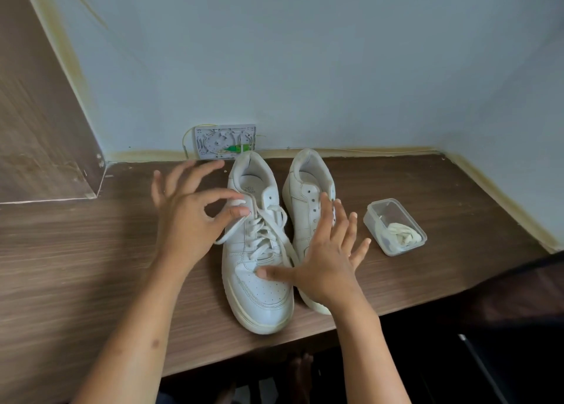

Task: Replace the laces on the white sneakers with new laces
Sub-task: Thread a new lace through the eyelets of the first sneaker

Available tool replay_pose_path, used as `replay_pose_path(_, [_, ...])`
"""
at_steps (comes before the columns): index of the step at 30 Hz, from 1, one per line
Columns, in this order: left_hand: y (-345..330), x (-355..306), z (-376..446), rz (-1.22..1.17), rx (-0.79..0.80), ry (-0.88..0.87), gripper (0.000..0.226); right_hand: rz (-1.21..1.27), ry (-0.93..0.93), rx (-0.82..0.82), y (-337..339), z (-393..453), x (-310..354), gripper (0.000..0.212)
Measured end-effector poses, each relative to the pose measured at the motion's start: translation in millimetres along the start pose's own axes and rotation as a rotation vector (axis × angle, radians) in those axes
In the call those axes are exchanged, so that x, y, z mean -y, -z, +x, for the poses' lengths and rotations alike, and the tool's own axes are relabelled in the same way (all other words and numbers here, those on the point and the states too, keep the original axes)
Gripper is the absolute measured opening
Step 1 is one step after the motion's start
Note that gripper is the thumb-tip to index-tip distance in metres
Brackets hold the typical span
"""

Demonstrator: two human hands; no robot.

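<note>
Head view: two white sneakers stand side by side on a brown wooden surface [91, 251], toes pointing toward the person and heels toward the wall, long axes running near to far. The left hand [186, 220] pinches a lace [235, 223] of the laced left sneaker [256, 281] in a narrow grip. The right hand [326, 263] lies spread wide over the unlaced right sneaker [300, 199], thumb touching the left sneaker's toe; a clear container [374, 217] holding bundled laces [401, 234] sits just to the right.
</note>
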State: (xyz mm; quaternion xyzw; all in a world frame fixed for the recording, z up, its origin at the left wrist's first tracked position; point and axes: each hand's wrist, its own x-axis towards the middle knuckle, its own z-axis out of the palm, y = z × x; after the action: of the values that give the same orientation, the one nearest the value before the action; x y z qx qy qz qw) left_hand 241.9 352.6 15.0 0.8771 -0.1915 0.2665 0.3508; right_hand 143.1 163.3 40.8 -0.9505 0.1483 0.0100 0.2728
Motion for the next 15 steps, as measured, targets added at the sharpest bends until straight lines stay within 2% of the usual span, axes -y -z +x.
replay_pose_path(3, [-2, -2, -1, 0.067, -0.042, -0.016, 0.025, -0.003, 0.005, 0.007, -1, 0, -1, 0.152])
replay_pose_path(5, [1, 2, 0, 0.082, -0.122, 0.087, 0.013, -0.003, 0.002, 0.013, -1, 0, -1, 0.152])
replay_pose_path(7, [7, 10, 1, 0.047, -0.248, 0.327, 0.011, -0.005, -0.001, 0.02, -1, 0, -1, 0.152])
replay_pose_path(9, [17, 23, 0, 0.023, -0.357, 0.597, 0.022, -0.011, 0.0, 0.026, -1, -1, -1, 0.152])
replay_pose_path(11, [26, 37, -1, 0.069, -0.336, 0.793, 0.023, -0.017, -0.006, 0.03, -1, 0, -1, 0.152])
replay_pose_path(12, [28, 41, -2, 0.073, -0.287, 0.817, 0.024, -0.019, -0.008, 0.031, -1, 0, -1, 0.152])
replay_pose_path(13, [28, 42, -2, 0.057, -0.233, 0.768, 0.027, -0.019, -0.009, 0.033, -1, 0, -2, 0.151])
replay_pose_path(15, [25, 35, -1, 0.0, -0.136, 0.514, 0.037, -0.008, -0.007, 0.035, -2, 1, -2, 0.152])
